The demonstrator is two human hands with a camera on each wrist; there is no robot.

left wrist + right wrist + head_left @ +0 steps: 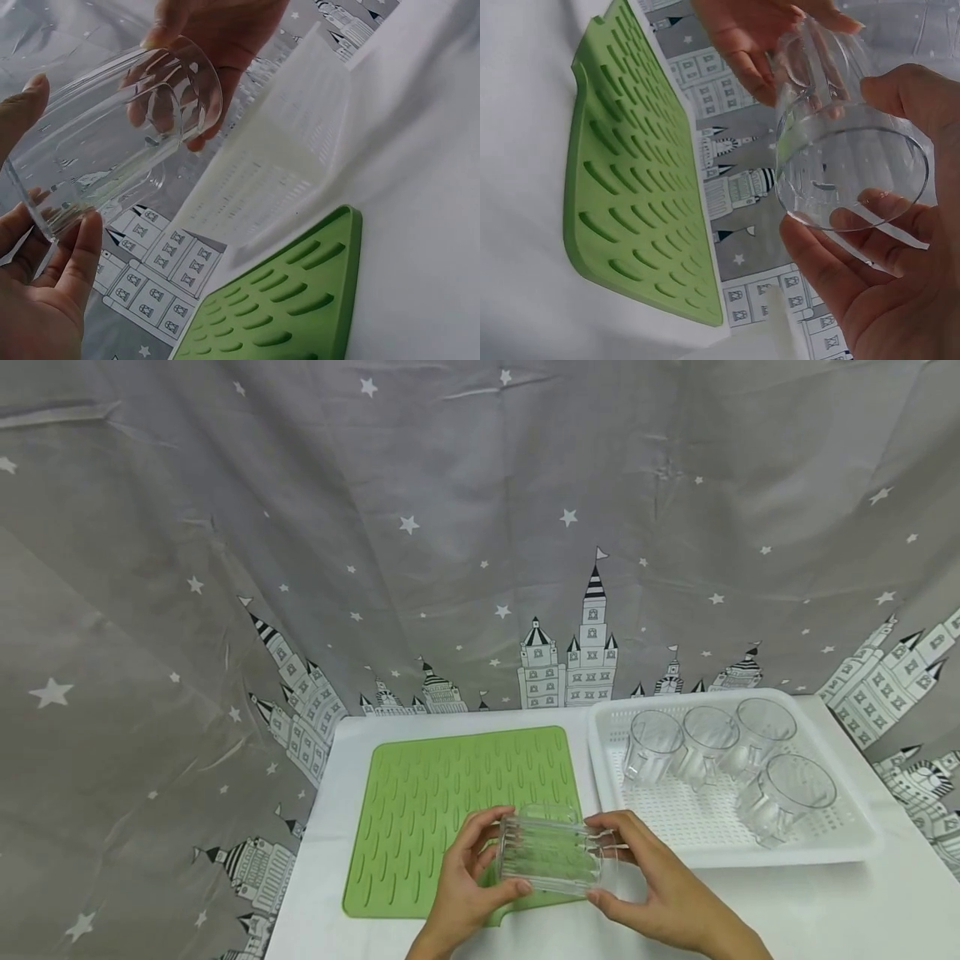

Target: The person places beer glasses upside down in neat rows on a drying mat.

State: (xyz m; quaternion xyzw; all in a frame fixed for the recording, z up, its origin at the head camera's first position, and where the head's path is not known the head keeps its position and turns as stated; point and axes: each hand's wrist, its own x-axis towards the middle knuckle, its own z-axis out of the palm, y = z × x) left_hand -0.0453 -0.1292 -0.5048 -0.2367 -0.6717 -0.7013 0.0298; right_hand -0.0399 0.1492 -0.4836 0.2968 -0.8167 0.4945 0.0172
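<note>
Nearest, both hands are curved round one clear mug (551, 852), thumbs nr side, fingers far side, spread approx. as wide as the glass. L hand (472, 881) grips the base end; R hand (660, 885) pinches the rim end. Mug's on its side, over the nr R part of the green mat (420, 827) & raised clear of it per wrist views; handle (549, 812) on the far side, no fingers seen through it. Prob. held at both ends b/c it's smooth & a two-end hold steadies it.

Mat lies flat on the table (318, 868), ridges up, prob. for grip/drainage. To the mat's R, just beside it, is a white perforated basket (787, 857) w/ 4 more clear mugs (798, 781), prob. grouped so they don't roll; can't tell if rims are up or down. Beyond the mat hangs a grey curtain (450, 560) w/ stars & castles.
</note>
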